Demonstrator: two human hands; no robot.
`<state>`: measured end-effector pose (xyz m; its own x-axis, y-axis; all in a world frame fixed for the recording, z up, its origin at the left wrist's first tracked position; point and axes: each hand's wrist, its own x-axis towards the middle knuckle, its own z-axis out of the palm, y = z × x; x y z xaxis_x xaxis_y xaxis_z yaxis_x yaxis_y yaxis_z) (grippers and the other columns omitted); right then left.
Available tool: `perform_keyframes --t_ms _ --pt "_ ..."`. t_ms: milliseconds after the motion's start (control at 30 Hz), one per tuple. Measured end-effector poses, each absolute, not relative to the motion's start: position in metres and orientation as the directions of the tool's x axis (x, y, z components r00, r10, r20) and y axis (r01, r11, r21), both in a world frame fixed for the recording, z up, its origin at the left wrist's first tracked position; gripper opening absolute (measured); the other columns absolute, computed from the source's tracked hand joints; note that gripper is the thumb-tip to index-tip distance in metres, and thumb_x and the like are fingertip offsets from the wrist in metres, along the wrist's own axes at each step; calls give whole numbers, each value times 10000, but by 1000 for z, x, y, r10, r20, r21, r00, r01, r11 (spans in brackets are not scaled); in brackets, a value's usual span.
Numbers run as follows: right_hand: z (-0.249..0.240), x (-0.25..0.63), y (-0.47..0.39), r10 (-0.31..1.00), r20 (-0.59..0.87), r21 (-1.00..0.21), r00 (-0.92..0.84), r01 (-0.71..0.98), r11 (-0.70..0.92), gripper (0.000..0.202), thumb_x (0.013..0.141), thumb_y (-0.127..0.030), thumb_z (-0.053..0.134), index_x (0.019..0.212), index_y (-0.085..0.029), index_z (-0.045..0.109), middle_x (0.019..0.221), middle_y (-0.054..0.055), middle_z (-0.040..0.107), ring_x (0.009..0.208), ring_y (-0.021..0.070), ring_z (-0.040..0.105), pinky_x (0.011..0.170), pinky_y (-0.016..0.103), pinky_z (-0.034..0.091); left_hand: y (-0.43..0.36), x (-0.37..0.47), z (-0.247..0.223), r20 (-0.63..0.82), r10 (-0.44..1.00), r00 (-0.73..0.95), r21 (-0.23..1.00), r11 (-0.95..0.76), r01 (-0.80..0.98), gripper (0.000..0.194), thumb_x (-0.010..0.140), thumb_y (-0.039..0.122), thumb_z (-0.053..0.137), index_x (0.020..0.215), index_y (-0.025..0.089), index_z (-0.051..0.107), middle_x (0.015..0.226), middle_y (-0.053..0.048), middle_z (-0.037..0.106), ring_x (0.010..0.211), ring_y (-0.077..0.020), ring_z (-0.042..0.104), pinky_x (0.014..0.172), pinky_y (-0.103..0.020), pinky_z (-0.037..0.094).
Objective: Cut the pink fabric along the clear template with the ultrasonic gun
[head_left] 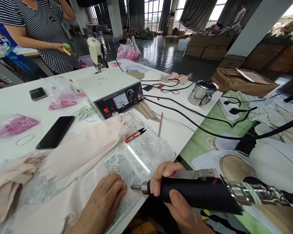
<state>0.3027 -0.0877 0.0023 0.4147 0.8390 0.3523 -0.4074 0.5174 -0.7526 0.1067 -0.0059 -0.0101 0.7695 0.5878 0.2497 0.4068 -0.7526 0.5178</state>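
Observation:
My right hand (pixel 177 191) wraps round the black barrel of a handheld ultrasonic welder (pixel 192 190), held almost level over the table's front edge. Its metal tip points left, close beside the fingers of my left hand (pixel 106 198). Those fingers are curled and pressed together on the edge of a pale pink fabric piece (pixel 74 198); the thumb is mostly hidden. Under the fabric lies a clear, patterned plastic mat (pixel 156 151). More pale pink fabric (pixel 88 143) spreads behind my left hand. Orange thread snips (pixel 134 135) and a pencil (pixel 160 124) lie beyond the tip.
A control box (pixel 119 99) with a dial stands mid-table, its black cable (pixel 185 110) running right. A phone (pixel 55 132), bags of pink rings (pixel 17 125) and a steel mug (pixel 202 93) are on the table. White bra cups (pixel 271 162) lie at right. A person (pixel 42 35) stands at far left.

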Motion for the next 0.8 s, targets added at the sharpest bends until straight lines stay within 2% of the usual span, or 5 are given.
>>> perform_keyframes --t_ms 133,300,500,633,800 --pt "-3 306 -80 797 350 -741 492 -375 557 204 912 -414 617 1073 -291 590 958 7 566 671 129 605 653 320 530 -6 105 -5 243 573 783 521 -758 394 255 1055 202 374 886 233 562 882 -10 609 768 -157 621 715 -248 527" --pt "-11 319 -80 785 375 -814 493 -231 534 365 877 -469 659 1183 -280 601 1124 63 588 987 230 620 867 412 556 -3 96 -5 214 579 787 544 -740 397 254 1061 232 376 888 235 562 965 -27 620 829 -151 645 785 -232 542" --pt "-32 330 -110 869 198 -964 454 -69 256 637 794 -434 792 1356 -312 519 1296 100 623 1202 287 596 1010 461 517 2 84 -12 188 577 795 530 -740 413 175 1029 355 503 1155 274 594 1148 -56 623 1018 -209 661 893 -301 556" --pt "-38 321 -126 951 -57 -998 305 -34 -49 264 862 -404 706 1051 -219 710 959 87 738 774 204 704 699 317 602 3 84 -10 162 567 807 566 -724 395 134 1012 270 483 1001 256 615 1064 -45 620 907 -182 666 807 -260 566" --pt "-35 299 -123 971 55 -975 233 221 2 255 880 -293 622 1082 -175 723 799 61 715 582 134 634 564 234 554 1 80 -8 172 554 815 595 -717 362 154 1013 241 460 1007 258 613 1050 -36 615 890 -160 662 791 -226 550"
